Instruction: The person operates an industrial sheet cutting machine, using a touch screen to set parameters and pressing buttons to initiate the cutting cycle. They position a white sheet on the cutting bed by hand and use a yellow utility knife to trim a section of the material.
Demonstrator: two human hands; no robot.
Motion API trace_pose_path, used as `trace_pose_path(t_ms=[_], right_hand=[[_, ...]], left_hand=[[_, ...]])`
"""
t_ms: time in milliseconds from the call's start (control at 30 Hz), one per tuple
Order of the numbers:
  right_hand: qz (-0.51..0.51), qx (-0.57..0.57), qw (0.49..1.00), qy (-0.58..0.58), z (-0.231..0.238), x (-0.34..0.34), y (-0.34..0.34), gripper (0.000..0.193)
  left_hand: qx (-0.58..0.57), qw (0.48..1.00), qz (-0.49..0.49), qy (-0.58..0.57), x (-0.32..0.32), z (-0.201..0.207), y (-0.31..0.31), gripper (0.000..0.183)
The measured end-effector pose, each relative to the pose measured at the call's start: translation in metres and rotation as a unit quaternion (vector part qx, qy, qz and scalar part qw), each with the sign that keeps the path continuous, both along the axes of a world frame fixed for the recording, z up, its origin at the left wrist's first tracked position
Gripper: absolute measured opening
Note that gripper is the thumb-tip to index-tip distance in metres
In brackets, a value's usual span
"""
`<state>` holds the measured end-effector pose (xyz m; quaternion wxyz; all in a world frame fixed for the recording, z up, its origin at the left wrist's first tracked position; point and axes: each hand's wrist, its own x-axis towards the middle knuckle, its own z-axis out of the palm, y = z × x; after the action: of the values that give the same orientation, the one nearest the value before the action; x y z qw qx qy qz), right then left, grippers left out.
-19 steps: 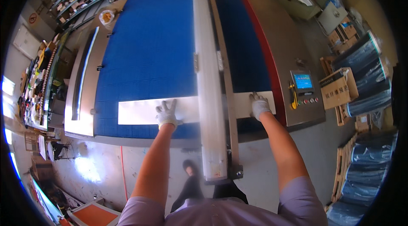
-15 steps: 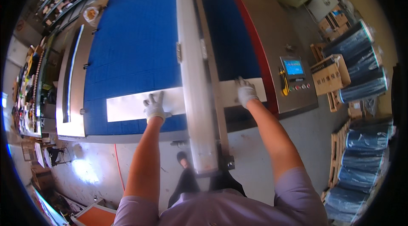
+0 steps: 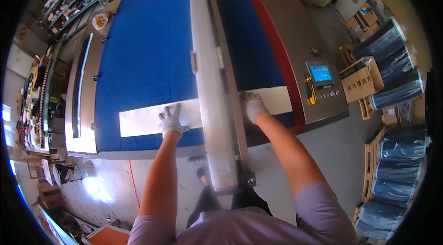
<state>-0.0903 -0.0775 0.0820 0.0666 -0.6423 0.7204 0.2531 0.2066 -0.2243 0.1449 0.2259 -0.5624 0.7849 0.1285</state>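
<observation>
A long white strip of sheet material (image 3: 138, 120) lies flat across the blue bed (image 3: 143, 56) of a wide machine. The machine's pale metal beam (image 3: 210, 83) runs from far to near over the strip and hides its middle. My left hand (image 3: 170, 123), in a white glove, rests on the strip left of the beam, fingers spread. To the right of the beam, my gloved right hand (image 3: 254, 107) lies on the strip's right part, fingers stretched out, their tips close to the beam.
Right of the bed runs a red band (image 3: 281, 56), then a metal panel with a blue touchscreen (image 3: 320, 73), buttons and yellow-handled cutters (image 3: 311, 90). Cardboard boxes (image 3: 362, 79) and plastic-wrapped dark rolls (image 3: 397, 148) stand farther right. Shelving (image 3: 76, 0) fills the far left.
My right hand has slid left along the strip toward the beam. My left hand stays on the strip in nearly the same spot. The whole view has shifted slightly.
</observation>
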Motion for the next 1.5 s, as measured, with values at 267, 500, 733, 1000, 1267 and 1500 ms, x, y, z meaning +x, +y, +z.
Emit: trace_pose_path(t_ms=[267,500,733,1000,1267,1500], right_hand=[[-0.069,-0.02,0.997,-0.015,-0.02,-0.017,0.004,0.053],[-0.092,0.027,0.995,0.0,-0.035,-0.013,-0.004,0.05],[-0.115,0.025,0.993,-0.018,-0.028,-0.012,-0.003,0.054],[-0.098,0.009,0.994,-0.042,-0.003,-0.007,-0.004,0.056],[-0.111,-0.009,0.993,-0.042,-0.032,-0.014,-0.003,0.052],[-0.087,0.036,0.994,-0.046,0.0,0.003,-0.01,0.05]], left_hand=[[0.004,1.0,-0.015,0.009,-0.016,0.001,0.0,0.112],[-0.003,1.0,-0.004,0.01,-0.011,0.001,0.001,0.116],[-0.014,1.0,-0.006,0.022,-0.012,0.001,0.003,0.114],[-0.012,1.0,-0.01,0.013,-0.011,0.002,0.004,0.114],[-0.013,1.0,-0.008,0.008,-0.01,-0.006,0.001,0.116],[-0.013,0.999,-0.019,0.022,0.004,0.003,0.004,0.108]])
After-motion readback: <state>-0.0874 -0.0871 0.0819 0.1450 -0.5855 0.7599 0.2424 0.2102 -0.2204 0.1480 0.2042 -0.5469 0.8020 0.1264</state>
